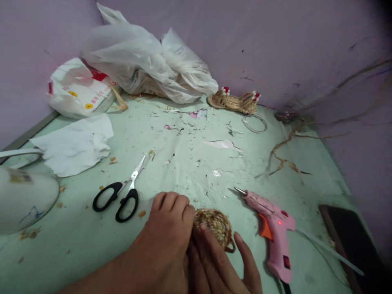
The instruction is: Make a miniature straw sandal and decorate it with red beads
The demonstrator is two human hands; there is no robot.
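Observation:
A small coiled straw weave (216, 226) lies on the pale green table (190, 163) at the near edge. My left hand (168, 232) is curled over its left side, fingers bent and pressed against it. My right hand (223, 265) comes from below, fingers pressed against the weave's lower edge, thumb stretched out to the right. Both hands grip the weave. A pink glue gun (274, 232) lies just right of my right hand, its nozzle pointing up-left and a red light on.
Black-handled scissors (121, 194) lie left of my hands. White paper (75, 145) and plastic bags (141, 61) fill the back left. A finished straw piece with red and white beads (234, 101) and a ring (255, 123) sit at the back. Loose straw strands (286, 153) trail right. A dark phone-like slab (352, 237) lies far right.

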